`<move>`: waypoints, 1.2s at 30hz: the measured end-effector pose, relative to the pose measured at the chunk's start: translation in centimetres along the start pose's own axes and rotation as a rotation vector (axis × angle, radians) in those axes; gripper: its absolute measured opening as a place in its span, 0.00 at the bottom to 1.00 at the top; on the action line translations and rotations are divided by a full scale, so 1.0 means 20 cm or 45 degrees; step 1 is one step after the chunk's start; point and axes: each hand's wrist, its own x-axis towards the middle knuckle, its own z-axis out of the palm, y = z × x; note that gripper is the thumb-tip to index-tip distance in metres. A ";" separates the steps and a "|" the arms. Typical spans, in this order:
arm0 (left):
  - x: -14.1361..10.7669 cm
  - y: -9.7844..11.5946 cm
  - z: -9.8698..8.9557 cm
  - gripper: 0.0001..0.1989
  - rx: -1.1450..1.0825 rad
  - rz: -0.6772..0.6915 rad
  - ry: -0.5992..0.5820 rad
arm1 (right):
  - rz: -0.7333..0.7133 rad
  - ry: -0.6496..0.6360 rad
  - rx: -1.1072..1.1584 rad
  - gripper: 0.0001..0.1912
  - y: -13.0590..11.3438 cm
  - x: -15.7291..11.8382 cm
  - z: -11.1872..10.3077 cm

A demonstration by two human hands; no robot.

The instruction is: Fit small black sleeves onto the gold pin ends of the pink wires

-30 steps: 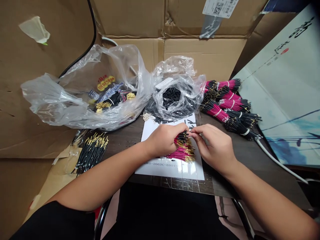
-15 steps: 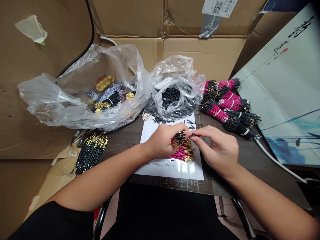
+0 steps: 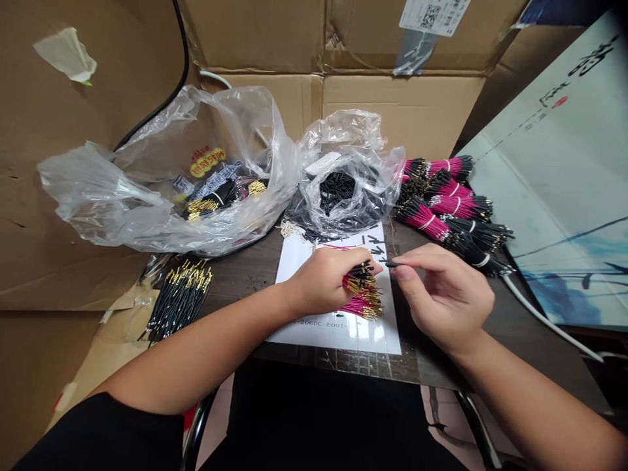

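My left hand [image 3: 324,280] is closed around a bundle of wires [image 3: 360,277] with black ends and gold tips facing right. Pinched between the thumb and forefinger of my right hand [image 3: 449,294] is a small black sleeve [image 3: 391,264], just right of the bundle and apart from it. Under my left hand, magenta wires [image 3: 366,306] with gold tips lie on a printed white sheet [image 3: 314,333]. Beyond the hands, an open clear bag [image 3: 380,196] holds many short black sleeves [image 3: 338,190]. Loose black sleeves lie in front of that bag.
Tied magenta and black wire bundles [image 3: 456,206] are piled at the back right. A large clear plastic bag [image 3: 122,209] with more wire bundles stands left. Black wires with gold tips [image 3: 179,297] lie at the table's left. Cardboard [image 3: 397,118] walls the back; a white cable [image 3: 549,317] runs right.
My right hand has moved right, away from the bundle, and the black sleeve in its fingertips now shows more clearly. My left hand has shifted slightly right with the bundle.
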 end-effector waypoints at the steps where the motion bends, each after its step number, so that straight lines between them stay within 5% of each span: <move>1: 0.00 0.00 0.00 0.05 0.020 -0.022 -0.023 | -0.065 -0.022 -0.009 0.17 -0.01 0.00 -0.01; 7: 0.01 0.02 0.01 0.08 0.101 -0.099 -0.129 | -0.321 -0.281 -0.131 0.21 -0.05 0.00 -0.04; 36: 0.01 0.02 0.01 0.07 0.367 -0.201 -0.232 | -0.563 -0.369 -0.368 0.20 -0.04 0.00 -0.05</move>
